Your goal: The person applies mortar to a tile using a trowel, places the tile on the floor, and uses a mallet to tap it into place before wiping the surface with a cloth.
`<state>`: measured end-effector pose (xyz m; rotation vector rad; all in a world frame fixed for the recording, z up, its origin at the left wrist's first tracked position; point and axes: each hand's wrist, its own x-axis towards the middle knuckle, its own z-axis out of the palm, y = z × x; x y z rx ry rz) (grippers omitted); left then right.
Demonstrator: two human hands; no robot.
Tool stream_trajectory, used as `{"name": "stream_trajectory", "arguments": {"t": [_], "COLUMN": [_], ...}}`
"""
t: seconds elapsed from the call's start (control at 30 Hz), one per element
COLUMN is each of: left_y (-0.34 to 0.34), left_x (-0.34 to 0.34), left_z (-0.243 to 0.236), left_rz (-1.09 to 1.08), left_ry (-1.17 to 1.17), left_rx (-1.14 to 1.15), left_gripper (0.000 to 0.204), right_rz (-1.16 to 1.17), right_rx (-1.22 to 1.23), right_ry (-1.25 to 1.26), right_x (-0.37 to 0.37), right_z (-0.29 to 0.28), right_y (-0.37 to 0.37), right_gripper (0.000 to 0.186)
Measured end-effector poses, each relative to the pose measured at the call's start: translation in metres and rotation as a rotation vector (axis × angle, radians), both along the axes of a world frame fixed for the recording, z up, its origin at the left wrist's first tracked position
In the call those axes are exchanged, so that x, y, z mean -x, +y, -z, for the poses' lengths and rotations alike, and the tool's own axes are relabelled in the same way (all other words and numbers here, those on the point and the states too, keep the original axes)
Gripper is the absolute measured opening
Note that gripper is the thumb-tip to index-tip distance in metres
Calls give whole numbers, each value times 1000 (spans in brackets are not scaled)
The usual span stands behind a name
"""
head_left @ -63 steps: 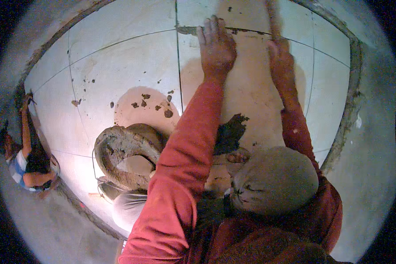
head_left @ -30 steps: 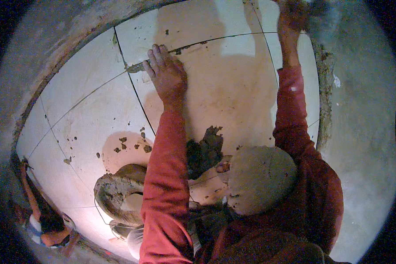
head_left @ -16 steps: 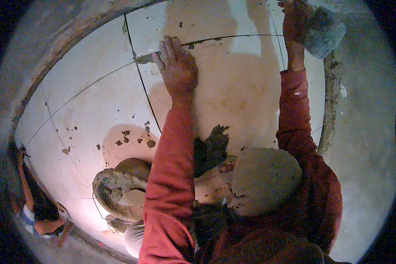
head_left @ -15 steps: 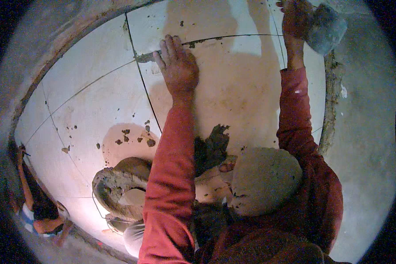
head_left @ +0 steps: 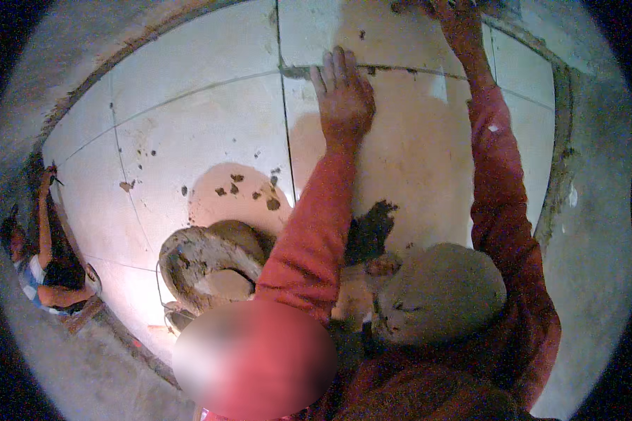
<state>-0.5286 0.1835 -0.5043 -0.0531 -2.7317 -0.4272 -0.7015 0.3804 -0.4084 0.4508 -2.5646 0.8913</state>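
Observation:
My left hand [head_left: 345, 102] lies flat on a large pale floor tile [head_left: 414, 161], fingers spread across the joint at its far edge. A strip of mortar [head_left: 296, 71] fills part of that joint beside the fingertips. My right hand [head_left: 462, 31] reaches to the far edge of the picture, next to something dark. Its fingers are dim and partly cut off, so its grip is hidden. Near my left forearm stands a bucket [head_left: 175, 245] caked with mortar, a pale rounded thing inside it. A dark mortar lump [head_left: 373, 228] sits right of that forearm.
Mortar crumbs [head_left: 273, 204] dot the tiles left of my arm. A rough grey strip [head_left: 565, 119] borders the tiles on the right. Another person [head_left: 53, 281] crouches at the far left, one hand at the tile edge. A rounded tan shape [head_left: 442, 295] is close below.
The view has swung, so the tiles and bucket appear further right. My right hand has gone farther up, and the grey lump beside it is now mostly out of sight. My left hand stays flat.

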Motion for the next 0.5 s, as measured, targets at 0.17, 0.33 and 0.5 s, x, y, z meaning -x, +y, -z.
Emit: {"name": "stream_trajectory", "arguments": {"t": [0.17, 0.33, 0.5], "left_y": [-5, 4, 19], "left_x": [-2, 13, 2], "left_z": [1, -5, -7], "left_rz": [2, 28, 59], "left_ry": [-5, 33, 14], "left_rx": [-100, -124, -188], "left_gripper": [53, 54, 55], "right_rz": [-278, -250, -74], "right_rx": [368, 251, 228], "right_ry": [-394, -202, -123], "right_x": [-20, -1, -4], "right_z": [-48, -27, 27], "right_y": [-9, -35, -52], "right_gripper": [31, 38, 34]}}
